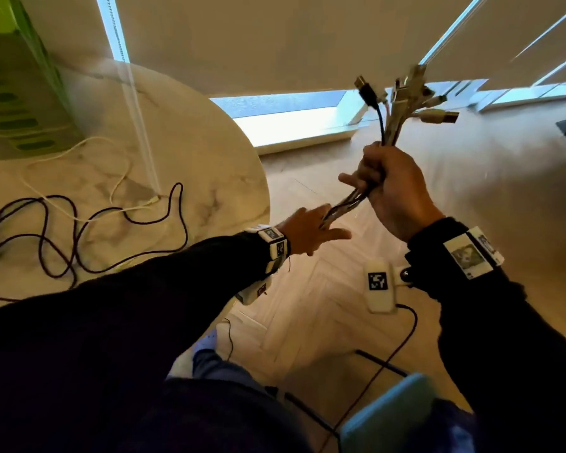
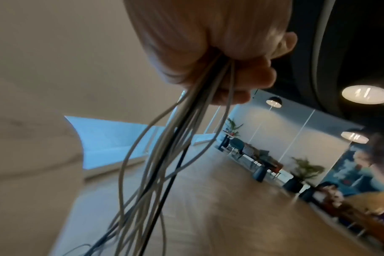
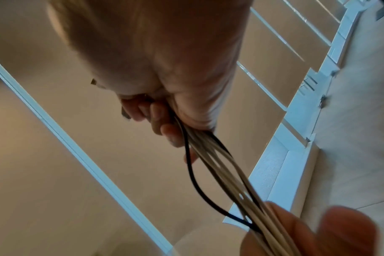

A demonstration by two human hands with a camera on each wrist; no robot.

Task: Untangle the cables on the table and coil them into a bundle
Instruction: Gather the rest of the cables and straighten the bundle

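My right hand is raised off the table's right side and grips a bundle of white and black cables in its fist. Their USB plugs fan out above it. Just below, my left hand holds the same bundle where it leaves the fist. In the left wrist view the fingers curl round the strands, which hang down loose. The right wrist view shows the fingers closed on the cables. A black cable and a white cable lie tangled on the marble table.
A green box stands at the table's far left. A light blue chair seat is below my right arm, over wooden floor. Windows with lowered blinds lie ahead.
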